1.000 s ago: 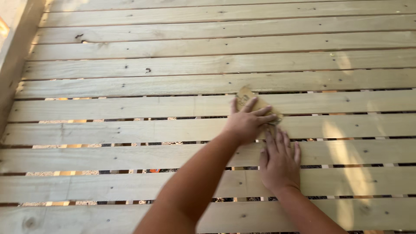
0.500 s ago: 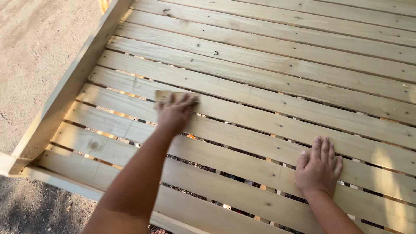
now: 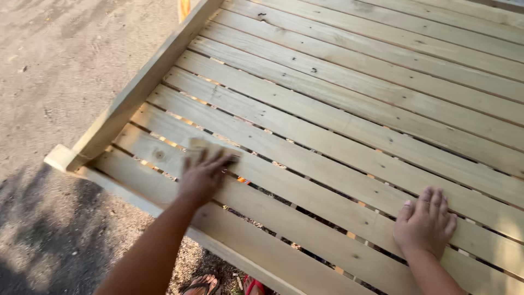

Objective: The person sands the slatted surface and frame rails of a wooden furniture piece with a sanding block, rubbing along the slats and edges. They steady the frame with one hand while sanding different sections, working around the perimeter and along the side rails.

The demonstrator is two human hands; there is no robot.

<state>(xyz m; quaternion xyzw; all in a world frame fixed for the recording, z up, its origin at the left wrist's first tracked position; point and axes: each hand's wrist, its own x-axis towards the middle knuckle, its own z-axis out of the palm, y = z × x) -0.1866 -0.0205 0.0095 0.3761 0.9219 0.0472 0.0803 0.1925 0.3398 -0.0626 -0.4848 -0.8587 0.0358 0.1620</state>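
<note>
Setting: outdoors, a pale slatted wooden frame (image 3: 338,109) lay over sandy ground (image 3: 60,71), sunlit, with shade at the lower left
Just changed: a second back both hands were close together mid-frame; half a second back the left had already swept off toward the side rail (image 3: 136,90), and now it sat further along, down near the frame's corner, so the rubbing stroke had carried to the slat's end
Left hand: left hand (image 3: 201,177) lay palm down, fingers spread, pressing a folded piece of sandpaper (image 3: 203,146) flat against a slat, not curled round it
Sandpaper: tan, under and just ahead of the fingertips, its far edge poking out, near a knot (image 3: 159,154) in the wood
Right hand: right hand (image 3: 427,223) was open, flat on a nearer slat, bracing, well apart from the left, holding nothing
Beyond: gaps between slats showed rubble beneath; red sandals (image 3: 203,284) peeked out below the front rail
</note>
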